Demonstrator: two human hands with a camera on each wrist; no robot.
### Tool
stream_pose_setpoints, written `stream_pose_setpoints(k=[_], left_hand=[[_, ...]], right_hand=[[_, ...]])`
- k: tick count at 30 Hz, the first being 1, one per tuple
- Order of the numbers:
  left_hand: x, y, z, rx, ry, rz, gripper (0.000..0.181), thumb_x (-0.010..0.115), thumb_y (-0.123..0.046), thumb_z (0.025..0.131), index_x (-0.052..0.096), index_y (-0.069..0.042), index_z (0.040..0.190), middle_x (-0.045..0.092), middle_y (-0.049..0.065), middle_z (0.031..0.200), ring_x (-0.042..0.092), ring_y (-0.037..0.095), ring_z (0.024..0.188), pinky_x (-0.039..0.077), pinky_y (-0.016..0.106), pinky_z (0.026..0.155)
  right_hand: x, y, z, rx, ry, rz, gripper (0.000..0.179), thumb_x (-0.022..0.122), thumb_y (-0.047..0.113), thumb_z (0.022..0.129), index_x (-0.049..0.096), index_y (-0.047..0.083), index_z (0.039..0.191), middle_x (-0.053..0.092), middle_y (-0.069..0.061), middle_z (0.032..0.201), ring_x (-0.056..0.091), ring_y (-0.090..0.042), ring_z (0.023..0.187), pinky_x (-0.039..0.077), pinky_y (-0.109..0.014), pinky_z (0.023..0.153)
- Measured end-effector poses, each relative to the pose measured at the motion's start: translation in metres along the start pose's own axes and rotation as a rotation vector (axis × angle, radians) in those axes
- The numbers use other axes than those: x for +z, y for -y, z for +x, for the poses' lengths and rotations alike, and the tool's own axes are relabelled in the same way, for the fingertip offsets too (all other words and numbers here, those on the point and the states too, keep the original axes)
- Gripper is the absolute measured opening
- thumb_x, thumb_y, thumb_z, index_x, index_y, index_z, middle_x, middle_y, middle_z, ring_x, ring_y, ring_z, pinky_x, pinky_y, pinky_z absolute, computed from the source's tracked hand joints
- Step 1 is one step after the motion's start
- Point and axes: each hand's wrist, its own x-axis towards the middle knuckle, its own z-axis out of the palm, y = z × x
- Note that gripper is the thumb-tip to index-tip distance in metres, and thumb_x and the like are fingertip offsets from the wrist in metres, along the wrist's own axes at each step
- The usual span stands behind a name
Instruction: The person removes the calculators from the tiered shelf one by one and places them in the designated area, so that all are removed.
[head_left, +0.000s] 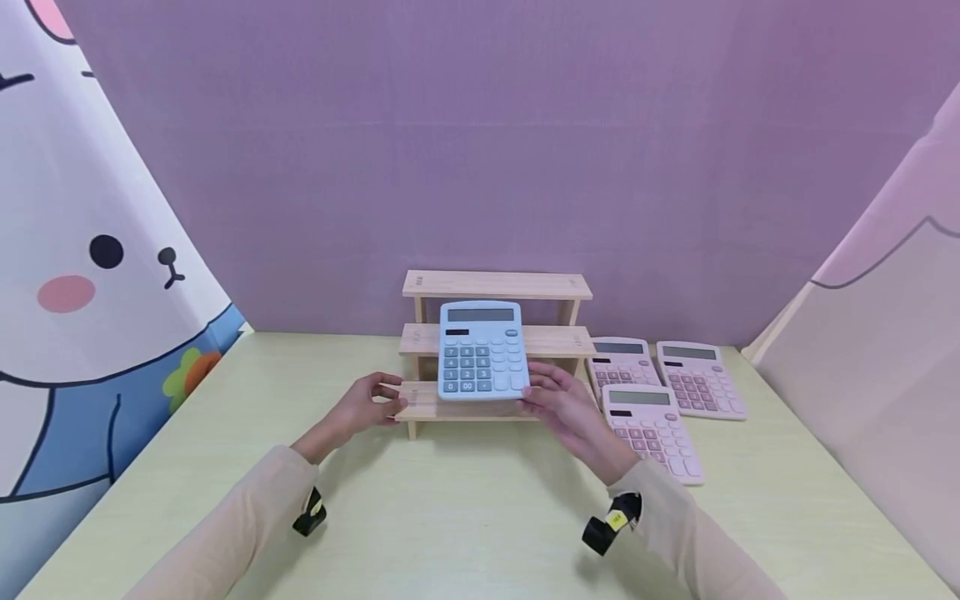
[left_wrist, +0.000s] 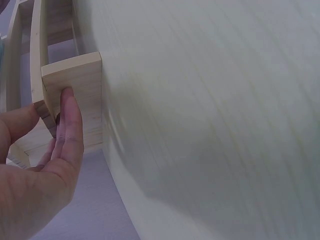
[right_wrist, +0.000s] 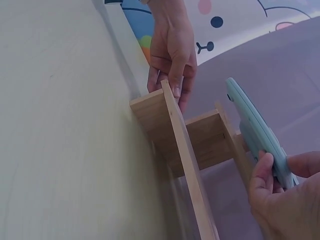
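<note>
A light blue calculator (head_left: 480, 350) is held tilted in front of the middle tier of a wooden three-tier stand (head_left: 495, 284), its keys facing me. My right hand (head_left: 566, 408) pinches its lower right corner between thumb and fingers. Seen edge-on in the right wrist view, the calculator (right_wrist: 260, 130) stands above the lowest board. My left hand (head_left: 363, 407) grips the left end of that lowest board, thumb on top and fingers underneath, as the left wrist view shows beside the stand's side panel (left_wrist: 82, 80).
Several pink calculators, such as the front one (head_left: 652, 433), lie on the pale table (head_left: 465, 517) to the right of the stand. A purple cloth (head_left: 495, 150) hangs behind. A cartoon-printed cloth (head_left: 97, 333) stands on the left, a pale one (head_left: 885, 317) on the right.
</note>
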Motion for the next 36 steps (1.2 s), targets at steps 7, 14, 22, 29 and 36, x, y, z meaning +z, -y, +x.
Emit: stream_pose_setpoints(k=[7,14,22,29,36], left_hand=[[0.000,-0.003,-0.003,-0.005,0.004,-0.012,0.044,0.058,-0.005,0.087,0.041,0.007,0.126,0.051,0.027,0.115,0.061,0.018,0.083,0.059,0.035,0.075],[-0.001,-0.003,-0.005,0.009,0.007,-0.015,0.044,0.058,-0.005,0.088,0.040,0.008,0.126,0.051,0.028,0.114,0.062,0.019,0.084,0.059,0.035,0.075],[0.000,-0.004,-0.005,0.007,0.007,-0.013,0.045,0.057,-0.005,0.088,0.039,0.008,0.126,0.051,0.028,0.114,0.061,0.018,0.084,0.059,0.036,0.075],[-0.001,-0.005,-0.004,-0.002,0.013,-0.006,0.046,0.057,-0.006,0.088,0.038,0.008,0.128,0.050,0.028,0.115,0.061,0.018,0.086,0.058,0.037,0.076],[-0.002,-0.003,-0.002,-0.005,0.012,-0.011,0.045,0.058,-0.006,0.088,0.039,0.008,0.127,0.050,0.028,0.115,0.061,0.019,0.086,0.058,0.038,0.077]], right_hand=[[-0.012,0.004,-0.009,0.010,-0.021,0.022,0.050,0.046,-0.015,0.083,0.033,-0.003,0.130,0.059,-0.002,0.097,0.060,-0.013,0.085,0.053,-0.025,0.085],[-0.027,0.009,-0.016,-0.003,-0.007,-0.008,0.052,0.048,-0.014,0.084,0.030,-0.005,0.131,0.059,-0.001,0.099,0.060,-0.013,0.088,0.053,-0.027,0.089],[-0.043,0.014,-0.024,-0.019,-0.026,-0.046,0.054,0.049,-0.012,0.084,0.027,-0.006,0.133,0.057,-0.002,0.101,0.059,-0.012,0.088,0.052,-0.027,0.089],[-0.057,0.017,-0.029,-0.035,-0.026,-0.092,0.052,0.048,-0.010,0.086,0.028,-0.004,0.133,0.057,0.000,0.102,0.059,-0.011,0.090,0.052,-0.027,0.090],[-0.071,0.019,-0.035,-0.028,-0.013,-0.053,0.044,0.046,-0.011,0.086,0.034,0.001,0.127,0.057,-0.001,0.102,0.059,-0.012,0.091,0.053,-0.024,0.087]])
